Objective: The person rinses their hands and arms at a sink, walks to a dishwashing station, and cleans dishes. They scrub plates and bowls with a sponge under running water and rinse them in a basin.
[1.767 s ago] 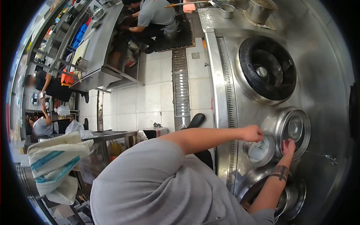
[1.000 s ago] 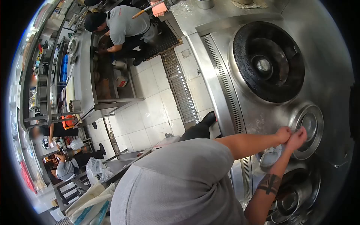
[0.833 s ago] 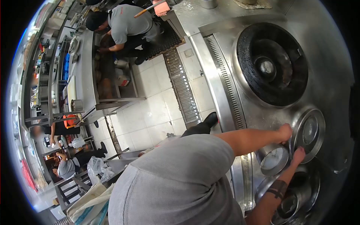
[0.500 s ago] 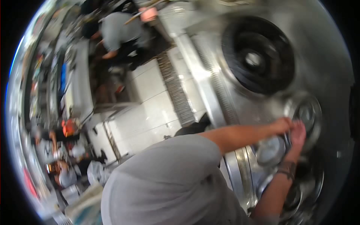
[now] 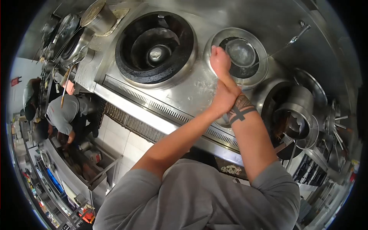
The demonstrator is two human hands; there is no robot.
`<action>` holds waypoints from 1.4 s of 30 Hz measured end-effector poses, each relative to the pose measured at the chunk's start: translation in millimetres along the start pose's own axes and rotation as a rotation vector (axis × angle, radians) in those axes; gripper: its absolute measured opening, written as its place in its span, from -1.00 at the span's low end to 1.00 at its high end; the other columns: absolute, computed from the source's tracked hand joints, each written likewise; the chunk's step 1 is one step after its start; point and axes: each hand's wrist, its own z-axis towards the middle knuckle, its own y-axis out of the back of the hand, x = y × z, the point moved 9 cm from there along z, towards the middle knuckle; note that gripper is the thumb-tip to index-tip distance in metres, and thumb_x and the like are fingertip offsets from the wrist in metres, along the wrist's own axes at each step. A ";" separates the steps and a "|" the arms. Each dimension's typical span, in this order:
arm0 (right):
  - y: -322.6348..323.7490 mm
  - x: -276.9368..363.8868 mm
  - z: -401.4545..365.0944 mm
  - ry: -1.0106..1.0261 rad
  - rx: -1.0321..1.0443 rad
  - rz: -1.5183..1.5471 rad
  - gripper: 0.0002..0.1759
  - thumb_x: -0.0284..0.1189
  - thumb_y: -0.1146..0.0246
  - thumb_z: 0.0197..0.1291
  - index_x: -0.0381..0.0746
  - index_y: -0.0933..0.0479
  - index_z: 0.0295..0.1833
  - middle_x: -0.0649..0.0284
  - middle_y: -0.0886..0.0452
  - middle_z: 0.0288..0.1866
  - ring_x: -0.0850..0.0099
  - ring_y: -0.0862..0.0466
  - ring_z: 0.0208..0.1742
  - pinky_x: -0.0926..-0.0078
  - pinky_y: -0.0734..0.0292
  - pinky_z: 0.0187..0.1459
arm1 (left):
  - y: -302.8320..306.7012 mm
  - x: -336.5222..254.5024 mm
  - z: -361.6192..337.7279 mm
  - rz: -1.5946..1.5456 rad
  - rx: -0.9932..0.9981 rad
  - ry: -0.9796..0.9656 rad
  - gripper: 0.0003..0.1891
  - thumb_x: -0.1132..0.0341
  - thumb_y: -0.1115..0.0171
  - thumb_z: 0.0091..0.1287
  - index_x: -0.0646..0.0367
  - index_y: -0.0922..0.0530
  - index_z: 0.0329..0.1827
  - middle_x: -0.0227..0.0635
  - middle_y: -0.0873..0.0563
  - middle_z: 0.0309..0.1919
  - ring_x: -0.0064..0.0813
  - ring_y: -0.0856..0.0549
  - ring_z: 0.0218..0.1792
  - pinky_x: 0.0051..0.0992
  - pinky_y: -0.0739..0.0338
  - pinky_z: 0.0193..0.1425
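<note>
My left hand (image 5: 225, 96) is closed around my right wrist, just above the tattooed forearm (image 5: 241, 109). Beyond it, my right hand (image 5: 220, 61) is curled into a fist, with its fingertips mostly hidden and no object showing. The fist is over the left edge of a round metal basin (image 5: 262, 79) set in the steel counter. Inside the basin is a round, shiny metal vessel (image 5: 241, 53). A thin metal spout (image 5: 294, 39) reaches toward it from the back wall. Part of another round metal container beneath my forearms is covered.
A large black wok burner (image 5: 156, 48) is to the left. A tall pot (image 5: 99, 18) stands on the back-left counter. At right are a dark wok (image 5: 273, 101) and metal pots (image 5: 297, 97). A slotted drain (image 5: 153, 101) lines the front edge. Another person (image 5: 67, 115) bends over at left.
My view has turned, bringing the burner and basin toward the middle. My hands were together over the metal containers; now the left wraps the right wrist and the right fist extends beyond it.
</note>
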 end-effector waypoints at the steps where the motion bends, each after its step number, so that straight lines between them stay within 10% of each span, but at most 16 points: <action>1: 3.8 11.6 -6.6 0.191 -0.004 -0.077 -0.71 -0.26 -0.18 0.42 -0.22 -0.60 -0.30 0.08 -0.63 -0.36 -0.08 -0.61 -0.36 -0.02 -0.55 -0.21 | -7.2 3.7 -10.0 -0.004 0.007 0.006 -0.29 0.04 -0.26 0.44 0.60 -0.33 0.30 0.23 -0.57 0.16 -0.12 -0.63 0.19 -0.23 -0.50 0.32; 4: 11.0 13.9 -9.6 0.369 0.033 -0.194 -0.69 -0.27 -0.09 0.40 -0.26 -0.63 -0.16 -0.06 -0.71 -0.11 -0.15 -0.67 -0.06 -0.09 -0.56 0.00 | -17.8 -7.8 -24.0 0.233 -0.010 -0.109 -0.35 0.12 -0.26 0.44 0.55 -0.35 0.33 0.30 -0.57 0.19 0.11 -0.62 0.24 -0.18 -0.49 0.35; 6: -7.0 -30.8 1.0 0.052 0.427 -0.378 -0.58 -0.22 -0.07 0.39 -0.32 -0.63 0.06 -0.13 -0.69 0.11 -0.15 -0.67 0.12 -0.08 -0.56 0.13 | -13.2 -38.5 -33.9 0.162 0.051 -0.340 -0.48 0.17 -0.21 0.46 0.44 -0.45 0.30 0.22 -0.55 0.25 0.12 -0.62 0.26 -0.20 -0.52 0.33; 9: -25.2 -123.4 6.1 -0.081 0.578 -0.457 -0.61 -0.24 -0.10 0.38 -0.34 -0.67 -0.03 -0.10 -0.74 -0.04 -0.10 -0.71 0.09 -0.02 -0.59 0.13 | 16.3 -34.3 -14.8 0.252 -0.047 -0.619 -0.59 0.22 -0.21 0.46 0.34 -0.56 0.22 0.06 -0.65 0.17 0.05 -0.68 0.18 -0.23 -0.57 0.26; 11: -9.2 -131.3 4.4 -0.225 0.519 -0.486 -0.62 -0.24 -0.13 0.39 -0.31 -0.70 -0.09 -0.07 -0.76 -0.10 -0.05 -0.74 0.04 0.02 -0.61 0.10 | 35.0 5.8 21.7 0.240 -0.096 -0.425 -0.64 0.23 -0.21 0.47 0.34 -0.59 0.15 -0.03 -0.69 0.06 -0.05 -0.72 0.08 -0.26 -0.60 0.19; 13: -17.9 -148.6 -6.7 -0.834 0.340 0.695 -0.66 -0.24 -0.21 0.41 -0.30 -0.72 -0.20 0.02 -0.77 -0.17 0.09 -0.75 -0.08 0.14 -0.65 0.03 | 48.4 49.3 59.0 -0.009 -0.080 -0.067 -0.72 0.24 -0.22 0.47 0.28 -0.64 0.05 -0.20 -0.75 -0.11 -0.22 -0.76 -0.10 -0.34 -0.63 0.07; 15: -19.4 -70.3 -19.3 -1.034 0.630 1.596 -0.70 -0.26 -0.30 0.41 -0.29 -0.70 -0.24 0.10 -0.76 -0.23 0.20 -0.74 -0.18 0.24 -0.68 -0.02 | 47.4 68.2 82.3 -0.314 -0.004 0.154 -0.77 0.26 -0.22 0.46 0.22 -0.65 0.00 -0.27 -0.74 -0.23 -0.39 -0.73 -0.22 -0.38 -0.65 -0.07; 18: 4.3 1.0 -33.3 -0.876 0.877 1.864 -0.62 -0.20 -0.25 0.45 -0.27 -0.69 -0.32 0.08 -0.78 -0.27 0.16 -0.78 -0.15 0.17 -0.70 -0.05 | 34.8 78.6 122.0 -0.728 -0.030 0.206 -0.76 0.23 -0.12 0.52 0.16 -0.61 0.06 -0.25 -0.73 -0.14 -0.39 -0.72 -0.19 -0.35 -0.68 -0.12; 19: 10.2 23.9 -40.4 -0.794 0.936 1.873 -0.59 -0.20 -0.20 0.46 -0.28 -0.70 -0.33 0.05 -0.78 -0.29 0.16 -0.78 -0.20 0.14 -0.71 -0.09 | 30.6 60.5 119.6 -0.755 0.031 0.166 -0.64 0.12 0.03 0.63 0.10 -0.49 0.30 -0.27 -0.67 0.17 -0.36 -0.67 0.15 -0.24 -0.64 0.19; 24: 25.2 37.3 -43.8 -0.314 0.270 1.059 -0.58 -0.27 -0.20 0.39 -0.30 -0.62 -0.49 0.11 -0.74 -0.44 0.17 -0.73 -0.35 0.18 -0.64 -0.23 | 15.4 43.4 118.5 -0.957 0.041 0.132 -0.59 0.04 0.22 0.67 0.05 -0.49 0.28 -0.24 -0.65 0.17 -0.26 -0.64 0.21 -0.24 -0.59 0.26; 27: 10.5 -16.6 -39.9 -0.477 -0.060 0.853 -0.58 -0.28 -0.20 0.36 -0.30 -0.57 -0.53 0.07 -0.72 -0.48 0.09 -0.70 -0.39 0.14 -0.58 -0.27 | -2.8 39.1 72.2 -0.872 0.169 0.205 -0.57 0.04 0.21 0.66 0.15 -0.47 0.26 -0.18 -0.62 0.10 -0.29 -0.65 0.12 -0.30 -0.60 0.17; 29: 14.8 -24.9 -36.3 -0.427 -0.144 0.639 -0.58 -0.26 -0.22 0.35 -0.30 -0.56 -0.53 0.03 -0.69 -0.48 0.05 -0.67 -0.41 0.13 -0.55 -0.28 | 5.6 78.9 69.1 -0.403 -0.048 -0.013 -0.51 0.01 0.11 0.63 0.28 -0.41 0.29 -0.13 -0.60 0.06 -0.29 -0.63 0.10 -0.38 -0.58 0.14; 34: 34.5 -14.0 -25.7 -0.104 -0.296 0.124 -0.58 -0.23 -0.20 0.41 -0.30 -0.54 -0.45 -0.03 -0.62 -0.47 0.00 -0.60 -0.42 0.06 -0.50 -0.23 | -12.9 25.9 -25.4 0.003 0.157 0.001 -0.15 0.01 -0.12 0.55 0.49 0.03 0.59 0.13 -0.50 0.31 -0.11 -0.51 0.34 -0.30 -0.37 0.45; 37: 10.6 -62.1 -23.2 -0.399 -0.415 0.639 -0.67 -0.24 -0.15 0.46 -0.27 -0.55 -0.26 0.10 -0.63 -0.40 0.13 -0.62 -0.43 0.08 -0.55 -0.27 | -10.6 5.7 -50.6 0.164 0.196 -0.025 0.08 -0.07 -0.14 0.54 0.55 0.38 0.62 0.39 -0.09 0.55 0.05 -0.17 0.60 -0.26 -0.05 0.65; 42: 28.6 -10.0 -25.2 -0.801 -0.231 1.316 -0.71 -0.26 -0.08 0.52 -0.26 -0.43 0.09 0.11 -0.59 -0.06 0.21 -0.63 -0.23 0.14 -0.64 -0.21 | -3.7 -18.2 -41.3 0.072 0.091 -0.271 -0.05 0.03 -0.06 0.60 0.56 0.33 0.62 0.33 -0.14 0.56 0.00 -0.22 0.58 -0.27 -0.09 0.64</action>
